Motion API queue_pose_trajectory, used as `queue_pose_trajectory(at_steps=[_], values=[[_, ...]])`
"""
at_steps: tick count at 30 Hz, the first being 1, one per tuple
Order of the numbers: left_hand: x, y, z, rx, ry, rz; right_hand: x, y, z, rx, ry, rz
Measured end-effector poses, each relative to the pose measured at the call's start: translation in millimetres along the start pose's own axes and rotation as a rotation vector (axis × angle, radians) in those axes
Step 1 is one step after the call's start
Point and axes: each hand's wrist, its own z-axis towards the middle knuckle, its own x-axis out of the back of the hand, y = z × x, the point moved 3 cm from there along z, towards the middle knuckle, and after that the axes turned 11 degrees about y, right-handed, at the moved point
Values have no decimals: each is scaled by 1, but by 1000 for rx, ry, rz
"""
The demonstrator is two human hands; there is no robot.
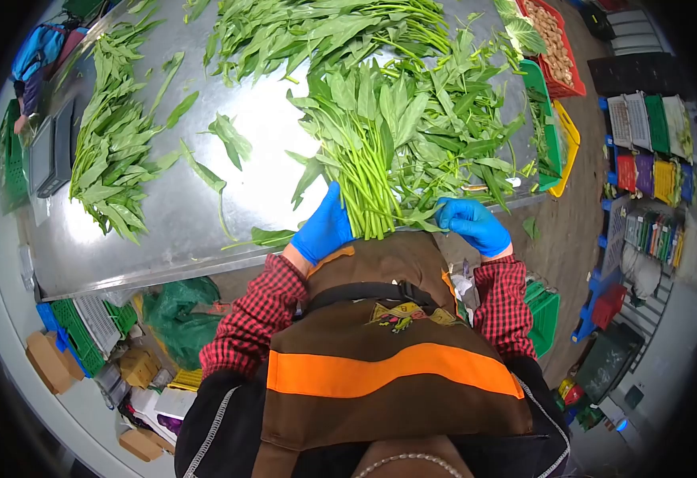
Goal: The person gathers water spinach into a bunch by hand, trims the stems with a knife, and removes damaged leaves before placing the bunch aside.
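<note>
My left hand (324,227), in a blue glove, is wrapped round the lower stems of a bunch of water spinach (367,171). The bunch stands leaves away from me, its stem ends at the table's near edge. To the right of it, my right hand (473,225), also gloved in blue, has its fingers curled and pinched at a loose water spinach leaf (421,218). A loose heap of water spinach (460,119) lies right behind that hand. Another large pile (324,32) spreads across the back of the metal table (157,259).
A row of greens (113,135) lies at the left beside a dark scale-like device (52,147). Along the right edge stand a green crate (551,135), a yellow crate (569,151) and a red crate (575,80) of brownish produce. Another person's hand (20,123) shows far left.
</note>
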Motion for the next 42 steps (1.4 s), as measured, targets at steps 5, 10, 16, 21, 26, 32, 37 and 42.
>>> queue_pose_trajectory(at_steps=[5,10,16,21,26,32,37,42], values=[[2,-4,9,56,55,63,-49,-11,26,117,189,14],[42,-16,23,-7,109,187,-95,8,69,633,312,-632],[19,-10,14,170,653,164,-142,-12,38,-532,-77,907],[26,-12,21,-4,350,99,-39,-30,-20,-73,179,432],[17,-8,17,-4,281,88,14,2,-10,-213,566,-189],[25,-4,13,-176,510,703,-61,50,60,-524,144,-252],[7,14,-17,-376,515,915,-59,55,60,-311,202,353],[44,6,-10,46,336,106,-43,80,56,-511,203,910]])
